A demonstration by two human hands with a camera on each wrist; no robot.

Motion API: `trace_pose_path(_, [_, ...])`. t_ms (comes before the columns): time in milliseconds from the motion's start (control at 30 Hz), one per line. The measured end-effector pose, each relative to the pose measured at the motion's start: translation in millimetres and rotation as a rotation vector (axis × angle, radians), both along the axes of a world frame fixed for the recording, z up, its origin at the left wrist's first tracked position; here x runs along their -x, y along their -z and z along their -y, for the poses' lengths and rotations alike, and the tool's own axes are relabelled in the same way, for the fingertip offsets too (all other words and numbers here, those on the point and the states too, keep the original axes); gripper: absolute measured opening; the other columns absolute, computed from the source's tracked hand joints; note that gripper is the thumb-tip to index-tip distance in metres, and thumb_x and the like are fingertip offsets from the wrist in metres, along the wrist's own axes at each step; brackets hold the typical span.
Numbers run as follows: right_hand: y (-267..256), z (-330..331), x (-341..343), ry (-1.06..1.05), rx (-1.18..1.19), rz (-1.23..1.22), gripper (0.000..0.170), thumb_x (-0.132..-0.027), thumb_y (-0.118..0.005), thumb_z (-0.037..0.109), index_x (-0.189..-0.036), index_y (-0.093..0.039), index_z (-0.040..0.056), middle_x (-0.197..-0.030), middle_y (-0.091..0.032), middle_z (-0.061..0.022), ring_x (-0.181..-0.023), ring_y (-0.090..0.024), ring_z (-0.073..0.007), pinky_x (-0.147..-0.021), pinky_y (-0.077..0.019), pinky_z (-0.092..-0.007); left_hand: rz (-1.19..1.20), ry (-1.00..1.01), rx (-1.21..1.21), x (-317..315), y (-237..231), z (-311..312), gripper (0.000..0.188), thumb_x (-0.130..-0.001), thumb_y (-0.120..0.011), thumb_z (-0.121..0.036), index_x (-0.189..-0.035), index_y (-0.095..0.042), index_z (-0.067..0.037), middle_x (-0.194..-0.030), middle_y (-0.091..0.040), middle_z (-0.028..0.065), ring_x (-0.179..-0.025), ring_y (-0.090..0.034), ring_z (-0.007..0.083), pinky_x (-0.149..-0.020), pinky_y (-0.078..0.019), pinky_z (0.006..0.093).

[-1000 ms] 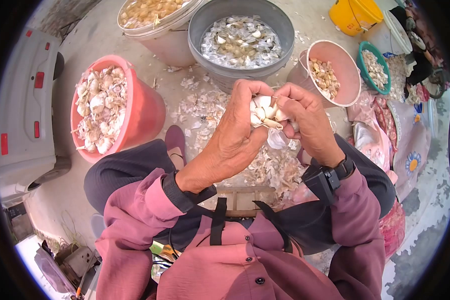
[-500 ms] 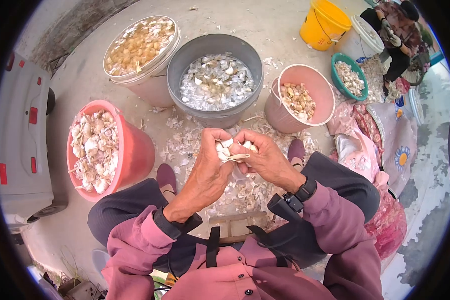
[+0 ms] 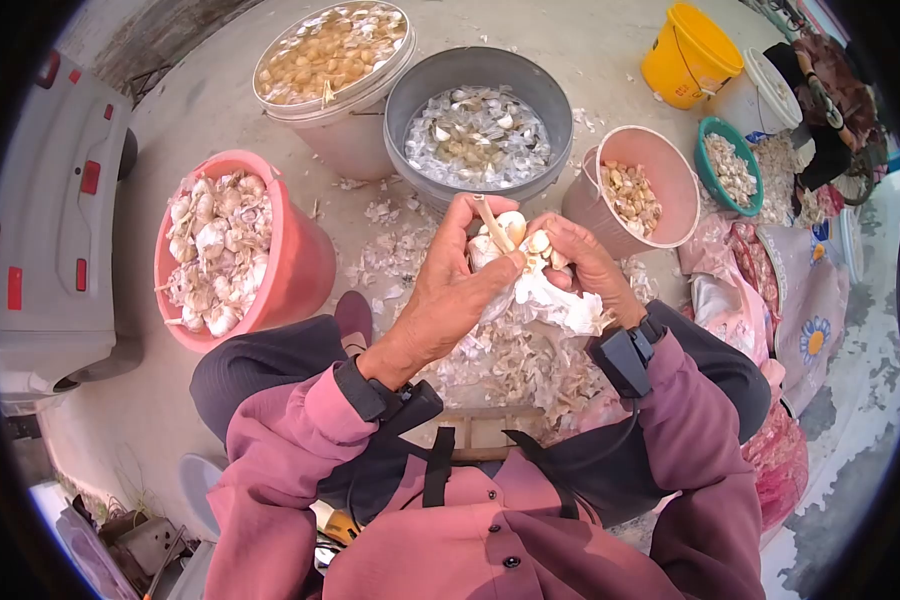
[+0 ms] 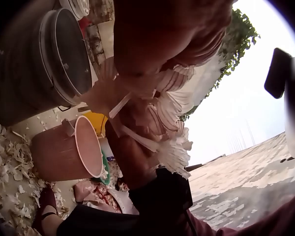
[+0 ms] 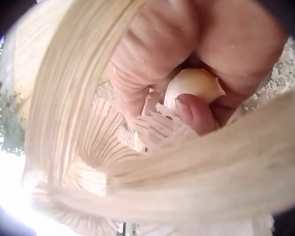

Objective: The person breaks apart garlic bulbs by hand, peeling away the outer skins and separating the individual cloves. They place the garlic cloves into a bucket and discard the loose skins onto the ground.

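Both hands are together in front of the lap in the head view. My left hand grips part of a garlic bulb, its dry stem sticking up between thumb and fingers. The right hand is curled round more garlic cloves right beside it. Loose white garlic skin hangs below the fingers. In the right wrist view a plump clove shows between fingers, behind broad strips of dry skin. Striped papery skin spreads between the hands in the left wrist view.
A pink bucket of garlic bulbs stands at left. Ahead are a white bucket and a grey tub with garlic in water, and a pale pink bucket of cloves. Skins litter the floor. Another person sits far right.
The garlic in my hands has been turned and pulled apart, so the stem now points up and skin hangs loose. The head view has shifted back and forth.
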State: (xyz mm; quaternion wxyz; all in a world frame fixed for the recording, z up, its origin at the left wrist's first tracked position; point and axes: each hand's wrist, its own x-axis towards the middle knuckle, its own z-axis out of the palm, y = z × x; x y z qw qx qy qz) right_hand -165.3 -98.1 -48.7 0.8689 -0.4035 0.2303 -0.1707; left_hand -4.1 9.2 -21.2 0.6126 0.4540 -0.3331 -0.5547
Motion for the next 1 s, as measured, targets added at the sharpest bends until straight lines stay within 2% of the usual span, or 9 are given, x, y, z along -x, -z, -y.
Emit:
trace_pose_path(133, [-1.3, -9.0, -9.8, 0.012, 0.004, -0.072, 0.025, -0.1, -0.055, 0.033, -0.104, -0.06, 0.0087, -0.077, -0.054, 0.0061, -0.054, -0.041, 0.0007, -0.046, -0.0304, -0.0132, 0.228, -0.094, 0.039, -1.1, 14.6, -2.6, 0.038, -0.085, -0.065, -0.003, -0.12, -0.049, -0.006, -0.109, -0.053, 0.0032, -0.1, -0.05, 0.009, -0.087, -0.0424, 0.0246])
trace_pose_path(200, [-5.8, -13.3, -15.8, 0.027, 0.016, -0.107, 0.025, -0.1, -0.055, 0.035, -0.104, -0.06, 0.01, -0.084, -0.055, 0.0051, -0.063, -0.047, 0.0001, -0.052, -0.0363, -0.0138, 0.566, -0.165, 0.063, -4.7, 18.1, -0.5, 0.038, -0.084, -0.064, -0.001, -0.119, -0.05, -0.007, -0.108, -0.053, 0.0026, -0.096, -0.051, 0.0081, -0.081, -0.0431, 0.0224])
trace_pose_path(267, [-9.6, -17.6, -17.1, 0.002, 0.022, -0.126, 0.028, -0.099, -0.056, 0.038, -0.102, -0.059, 0.0102, -0.084, -0.054, 0.005, -0.067, -0.049, -0.0009, -0.054, -0.0369, -0.0152, 0.321, -0.126, -0.064, -2.0, 13.1, -5.2, 0.037, -0.083, -0.062, 0.001, -0.117, -0.05, -0.007, -0.105, -0.053, 0.0018, -0.092, -0.051, 0.0077, -0.077, -0.0434, 0.022])
trace_pose_path(300, [-3.0, -20.3, -18.7, -0.007, 0.085, -0.13, 0.032, -0.097, -0.06, 0.043, -0.099, -0.059, 0.0108, -0.082, -0.054, 0.0053, -0.066, -0.049, -0.0009, -0.054, -0.0363, -0.0162, 0.365, -0.139, -0.065, -1.4, 17.1, -5.5, 0.034, -0.083, -0.062, 0.002, -0.114, -0.05, -0.007, -0.102, -0.053, 0.0013, -0.09, -0.052, 0.0077, -0.075, -0.0438, 0.0222])
trace_pose_path(333, [-4.8, -22.9, -18.6, -0.012, 0.116, -0.139, 0.026, -0.096, -0.063, 0.037, -0.097, -0.059, 0.0121, -0.082, -0.054, 0.006, -0.063, -0.048, -0.0009, -0.05, -0.0347, -0.0151, 0.304, -0.139, -0.082, 0.9, 14.1, -6.2, 0.029, -0.084, -0.061, 0.001, -0.111, -0.05, -0.004, -0.101, -0.053, 0.0047, -0.096, -0.051, 0.0121, -0.085, -0.0428, 0.0268])
trace_pose_path(633, [3.6, -18.9, -10.1, -0.07, -0.002, -0.045, 0.015, -0.09, -0.063, 0.023, -0.096, -0.054, 0.0116, -0.087, -0.052, 0.0047, -0.069, -0.05, -0.0029, -0.051, -0.0302, -0.0155, 0.399, -0.137, -0.071, 4.5, 3.5, -6.0, 0.036, -0.079, -0.059, 0.005, -0.11, -0.044, -0.004, -0.103, -0.047, 0.0067, -0.097, -0.048, 0.0133, -0.086, -0.0403, 0.0266])
trace_pose_path(867, [10.1, -17.8, -5.7, -0.119, 0.162, -0.152, 0.018, -0.09, -0.061, 0.028, -0.095, -0.054, 0.0131, -0.08, -0.052, 0.006, -0.066, -0.049, -0.002, -0.049, -0.0292, -0.0156, 0.427, -0.104, -0.095, 7.3, 1.7, -7.3, 0.033, -0.075, -0.064, 0.002, -0.102, -0.047, -0.005, -0.1, -0.046, 0.0061, -0.092, -0.047, 0.0134, -0.082, -0.04, 0.0274])
trace_pose_path(967, [6.7, -15.6, -5.4, -0.169, 0.209, -0.246, 0.019, -0.092, -0.059, 0.03, -0.099, -0.054, 0.0137, -0.076, -0.05, 0.0064, -0.063, -0.048, -0.002, -0.047, -0.0287, -0.0159, 0.485, -0.149, -0.041, -0.3, 26.1, -2.3, 0.03, -0.072, -0.064, 0.003, -0.097, -0.051, -0.004, -0.097, -0.046, 0.0049, -0.09, -0.048, 0.0144, -0.081, -0.0398, 0.0281])
trace_pose_path(1000, [8.2, -16.2, -5.3, -0.164, 0.217, -0.226, 0.022, -0.092, -0.058, 0.032, -0.103, -0.054, 0.0135, -0.076, -0.05, 0.006, -0.062, -0.049, -0.002, -0.046, -0.0286, -0.0157, 0.545, -0.158, 0.065, 1.6, 21.5, -0.9, 0.029, -0.071, -0.058, 0.005, -0.097, -0.052, -0.004, -0.094, -0.049, 0.0033, -0.084, -0.05, 0.0122, -0.074, -0.0428, 0.0258])
